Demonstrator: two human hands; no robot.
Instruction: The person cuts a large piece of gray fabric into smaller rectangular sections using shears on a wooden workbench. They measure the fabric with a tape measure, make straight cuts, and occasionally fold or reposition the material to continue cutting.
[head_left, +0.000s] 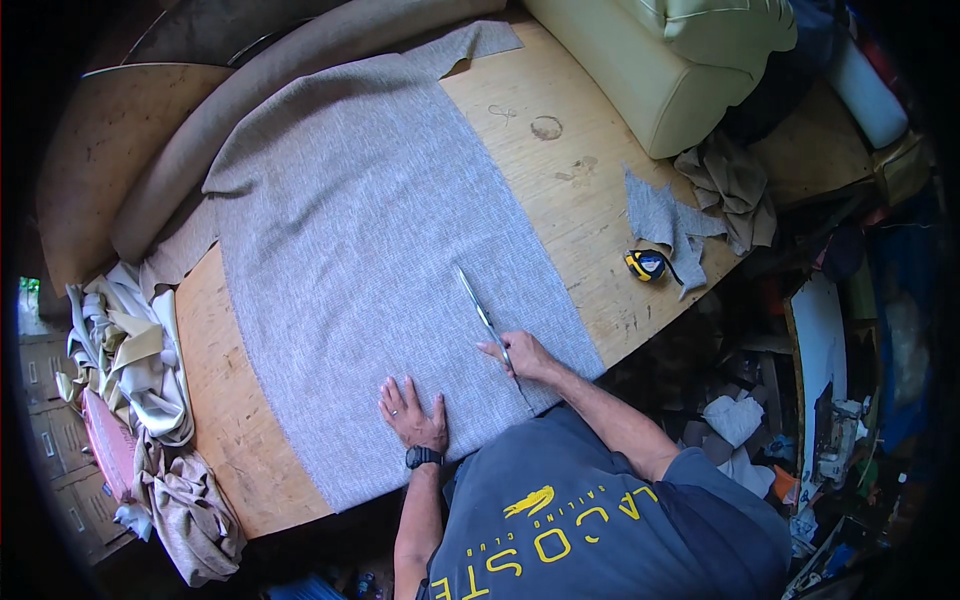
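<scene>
A large sheet of grey woven fabric (360, 230) lies spread over a wooden table (560, 150). My left hand (412, 412) presses flat on the fabric near the table's front edge, fingers spread, a black watch on the wrist. My right hand (523, 355) grips long metal scissors (480, 308) whose blades point away from me, up and to the left, lying on the fabric just inside its right edge.
A yellow and black tape measure (646, 265) and grey fabric scraps (668, 222) lie at the table's right. A cream cushioned seat (660, 60) stands at the back right. Piled cloth (140, 360) hangs at the left edge. Clutter fills the floor at right.
</scene>
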